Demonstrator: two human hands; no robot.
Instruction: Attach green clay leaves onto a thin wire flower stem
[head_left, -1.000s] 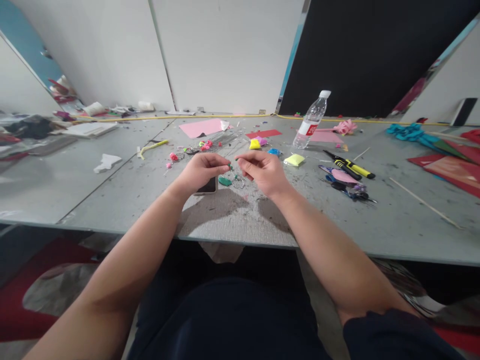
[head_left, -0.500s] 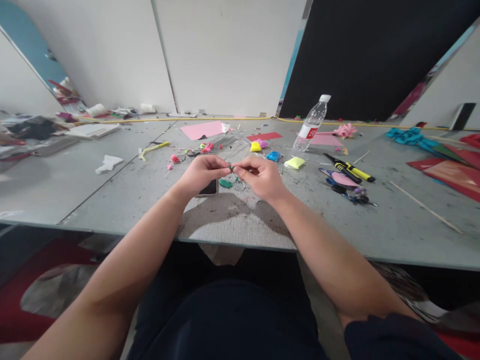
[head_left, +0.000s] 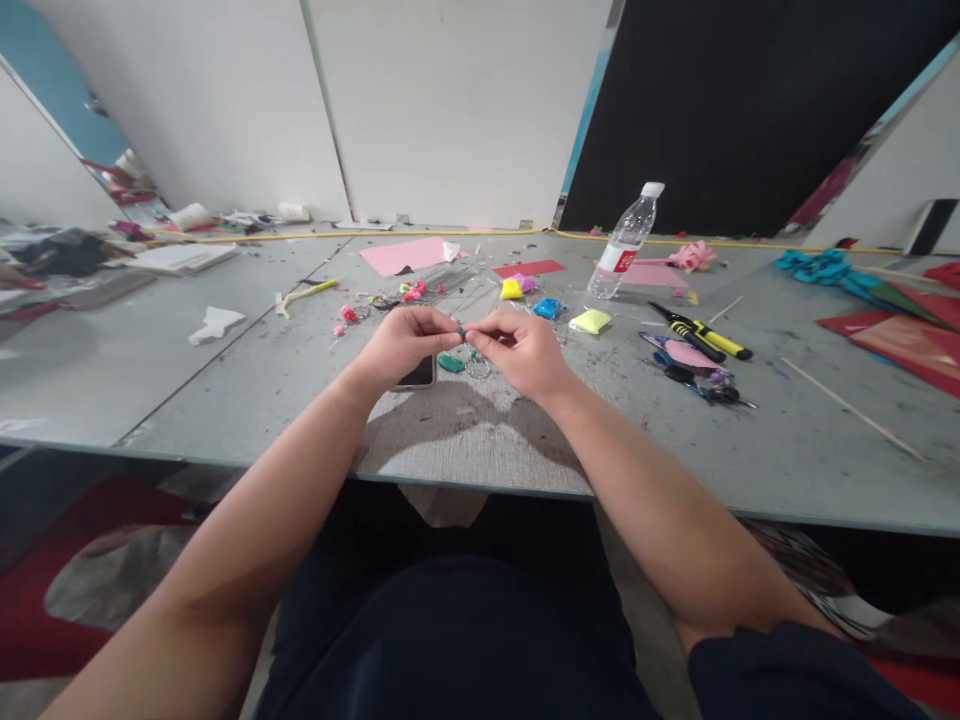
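My left hand (head_left: 405,345) and my right hand (head_left: 521,350) meet over the grey table (head_left: 465,440), fingertips pinched together on a tiny green piece (head_left: 460,331). Both hands are closed around it. Under them lie a green clay lump (head_left: 451,363) and a metal key ring (head_left: 478,368). A dark phone (head_left: 418,375) lies partly under my left hand. Small pink clay flowers (head_left: 347,313) sit to the left.
Yellow (head_left: 510,289), blue (head_left: 547,308) and pale yellow clay packs (head_left: 589,321) lie beyond my hands. A water bottle (head_left: 622,240) stands at the back right. A yellow-black cutter (head_left: 705,335), scissors (head_left: 701,382), pink paper (head_left: 409,255), red sheets (head_left: 907,340) and a wooden stick (head_left: 851,408) lie around.
My right hand has moved left to meet my left hand; the fingertips, apart one second ago, now pinch the tiny green piece together.
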